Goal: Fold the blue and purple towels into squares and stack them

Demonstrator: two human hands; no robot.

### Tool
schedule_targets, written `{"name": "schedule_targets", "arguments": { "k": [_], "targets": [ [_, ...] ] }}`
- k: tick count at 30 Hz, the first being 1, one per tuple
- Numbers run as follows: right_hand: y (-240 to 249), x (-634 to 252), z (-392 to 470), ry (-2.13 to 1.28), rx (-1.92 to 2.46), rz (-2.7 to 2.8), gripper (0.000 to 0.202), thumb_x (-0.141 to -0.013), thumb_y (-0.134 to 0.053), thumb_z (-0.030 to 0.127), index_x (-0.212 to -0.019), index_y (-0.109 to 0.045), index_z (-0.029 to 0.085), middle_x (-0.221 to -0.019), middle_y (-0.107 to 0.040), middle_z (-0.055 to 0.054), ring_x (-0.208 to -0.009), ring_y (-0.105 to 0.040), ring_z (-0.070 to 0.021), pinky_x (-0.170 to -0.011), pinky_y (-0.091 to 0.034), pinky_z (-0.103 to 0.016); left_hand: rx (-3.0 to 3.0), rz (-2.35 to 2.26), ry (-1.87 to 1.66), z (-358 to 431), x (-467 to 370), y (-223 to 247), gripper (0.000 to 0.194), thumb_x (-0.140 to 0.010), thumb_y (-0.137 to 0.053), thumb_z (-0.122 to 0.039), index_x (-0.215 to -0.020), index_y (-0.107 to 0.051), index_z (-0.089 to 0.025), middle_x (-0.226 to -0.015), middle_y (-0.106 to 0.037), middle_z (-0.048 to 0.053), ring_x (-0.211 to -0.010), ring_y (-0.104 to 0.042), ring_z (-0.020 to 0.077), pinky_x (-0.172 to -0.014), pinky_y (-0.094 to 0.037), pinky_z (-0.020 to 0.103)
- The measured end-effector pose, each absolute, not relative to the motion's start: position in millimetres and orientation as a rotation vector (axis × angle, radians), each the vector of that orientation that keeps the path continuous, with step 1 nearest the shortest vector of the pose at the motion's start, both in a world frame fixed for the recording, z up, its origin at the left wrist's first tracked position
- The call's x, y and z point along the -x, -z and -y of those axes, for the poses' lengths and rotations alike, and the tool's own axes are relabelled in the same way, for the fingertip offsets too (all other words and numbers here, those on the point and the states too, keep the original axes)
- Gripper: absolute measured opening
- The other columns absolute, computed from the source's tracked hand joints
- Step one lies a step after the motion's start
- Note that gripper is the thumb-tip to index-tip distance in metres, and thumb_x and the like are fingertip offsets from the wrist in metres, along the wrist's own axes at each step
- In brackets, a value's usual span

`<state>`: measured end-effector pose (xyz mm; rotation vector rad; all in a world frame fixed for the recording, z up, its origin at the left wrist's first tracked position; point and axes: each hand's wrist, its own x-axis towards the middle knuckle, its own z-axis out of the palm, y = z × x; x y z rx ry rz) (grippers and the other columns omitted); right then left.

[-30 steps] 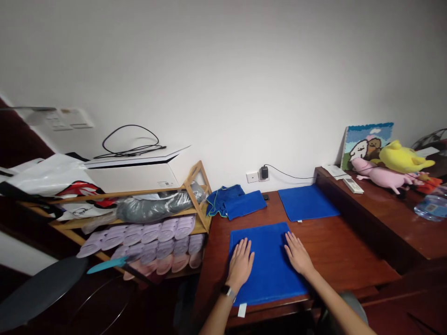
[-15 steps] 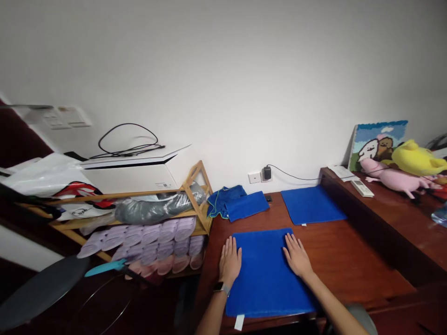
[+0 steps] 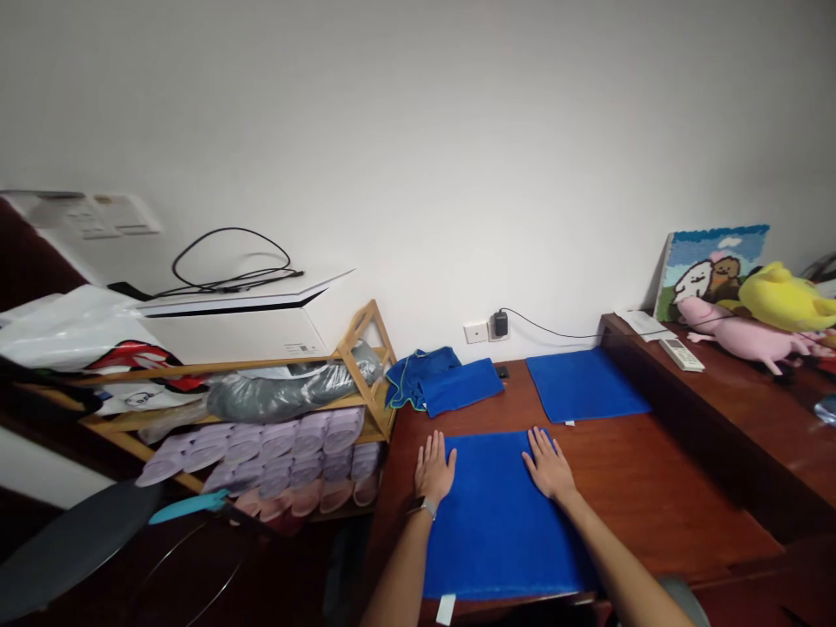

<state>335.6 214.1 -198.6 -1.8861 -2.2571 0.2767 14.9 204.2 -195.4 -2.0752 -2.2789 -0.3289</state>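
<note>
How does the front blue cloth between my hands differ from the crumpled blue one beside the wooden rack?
The front cloth lies spread flat, while the crumpled cloth is bunched up. The front cloth has plain blue edges; the crumpled cloth has yellow-green edging. The left hand and right hand are at the front cloth; neither touches the crumpled cloth. Both are blue and on the desk.

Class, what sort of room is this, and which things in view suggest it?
Probably a lived-in room, perhaps in a home or dormitory: slippers on a wooden rack, a pink plush toy and a remote control.
</note>
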Motion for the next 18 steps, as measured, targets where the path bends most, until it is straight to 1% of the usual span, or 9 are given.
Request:
{"name": "schedule_targets", "arguments": {
  "k": [3, 5, 8, 10, 12, 15, 18],
  "targets": [
    [192, -343, -217, -0.303, 1.916, 2.259, 0.070, -0.108, -0.022, 0.050, -0.167, -0.024, 0.013, -0.173, -0.023, -0.010, -0.162, -0.018, -0.0234, -0.131, -0.015, -0.047, 2.075, 2.239, 0.360, -202, -3, 190, 0.062, -0.107, -0.029, -0.040, -0.163, -0.038, -0.015, -0.166, -0.044, 0.013, -0.156, -0.037, 0.0282, -0.129, -0.029, 0.051],
    [186, -340, -216, -0.310, 1.902, 2.265, 0.068, -0.108, -0.022, 0.047, -0.167, -0.025, 0.012, -0.173, -0.025, -0.011, -0.161, -0.019, -0.0241, -0.131, -0.015, -0.048, 2.070, 2.207, 0.388, -198, -9, 184, 0.061, -0.107, -0.028, -0.035, -0.164, -0.037, -0.015, -0.165, -0.045, 0.013, -0.156, -0.037, 0.0280, -0.128, -0.030, 0.052],
    [178, -322, -203, -0.259, 1.801, 2.256, 0.067, -0.108, -0.020, 0.044, -0.166, -0.027, 0.011, -0.172, -0.027, -0.012, -0.162, -0.019, -0.0244, -0.131, -0.015, -0.047, 2.190, 2.042, 0.451, -189, -42, 176, 0.060, -0.109, -0.022, -0.033, -0.164, -0.036, -0.014, -0.169, -0.039, 0.012, -0.159, -0.031, 0.0257, -0.131, -0.025, 0.050],
    [175, -304, -190, -0.254, 1.717, 2.283, 0.066, -0.109, -0.017, 0.042, -0.166, -0.027, 0.010, -0.172, -0.026, -0.011, -0.162, -0.019, -0.0234, -0.132, -0.015, -0.045, 2.394, 1.845, 0.470, -183, -77, 175, 0.059, -0.110, -0.020, -0.036, -0.164, -0.036, -0.017, -0.171, -0.036, 0.009, -0.160, -0.028, 0.0228, -0.132, -0.023, 0.048],
    [176, -289, -178, -0.295, 1.671, 2.339, 0.066, -0.108, -0.014, 0.039, -0.166, -0.028, 0.011, -0.172, -0.026, -0.010, -0.161, -0.019, -0.0223, -0.132, -0.014, -0.044, 2.572, 1.730, 0.441, -178, -111, 177, 0.059, -0.111, -0.018, -0.038, -0.165, -0.035, -0.022, -0.171, -0.035, 0.005, -0.160, -0.028, 0.0205, -0.131, -0.025, 0.046],
    [180, -288, -170, -0.337, 1.675, 2.398, 0.065, -0.108, -0.015, 0.038, -0.166, -0.029, 0.012, -0.172, -0.026, -0.009, -0.161, -0.019, -0.0219, -0.132, -0.014, -0.044, 2.617, 1.822, 0.374, -176, -133, 184, 0.059, -0.110, -0.018, -0.041, -0.165, -0.034, -0.025, -0.171, -0.036, 0.004, -0.160, -0.028, 0.0210, -0.131, -0.025, 0.047],
    [179, -312, -175, -0.323, 1.763, 2.371, 0.066, -0.108, -0.018, 0.041, -0.166, -0.028, 0.011, -0.172, -0.024, -0.009, -0.161, -0.020, -0.0223, -0.132, -0.015, -0.044, 2.410, 2.063, 0.320, -176, -104, 190, 0.062, -0.109, -0.022, -0.046, -0.165, -0.036, -0.021, -0.171, -0.035, 0.007, -0.160, -0.027, 0.0248, -0.131, -0.023, 0.049]
  ]
}}
